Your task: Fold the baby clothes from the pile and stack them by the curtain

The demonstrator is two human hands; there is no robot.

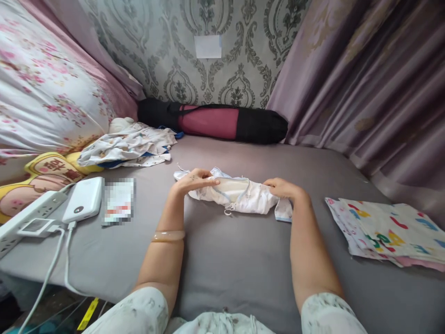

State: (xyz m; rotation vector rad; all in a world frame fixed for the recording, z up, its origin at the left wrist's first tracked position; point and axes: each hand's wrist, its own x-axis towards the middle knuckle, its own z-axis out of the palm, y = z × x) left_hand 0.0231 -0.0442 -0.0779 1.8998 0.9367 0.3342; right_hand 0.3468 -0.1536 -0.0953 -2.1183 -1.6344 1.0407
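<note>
A small white baby shirt [239,199] with a faint print, pale blue trim and thin ties lies bunched into a wide strip on the grey bed. My left hand [195,181] is closed on its upper left part, thumb along the top edge. At the right end, my right hand [281,189] pinches the fabric near the upper edge. One sleeve with a blue cuff sticks out below my right wrist. The fingertips of both hands are partly hidden by the cloth.
Folded printed cloths [396,232] lie at right. A crumpled pile of clothes [128,144], a yellow cushion [52,169], a power bank [83,199], a power strip [31,220] with white cables and a blurred packet [118,202] are left. A black and maroon bag [212,121] lies by the wall.
</note>
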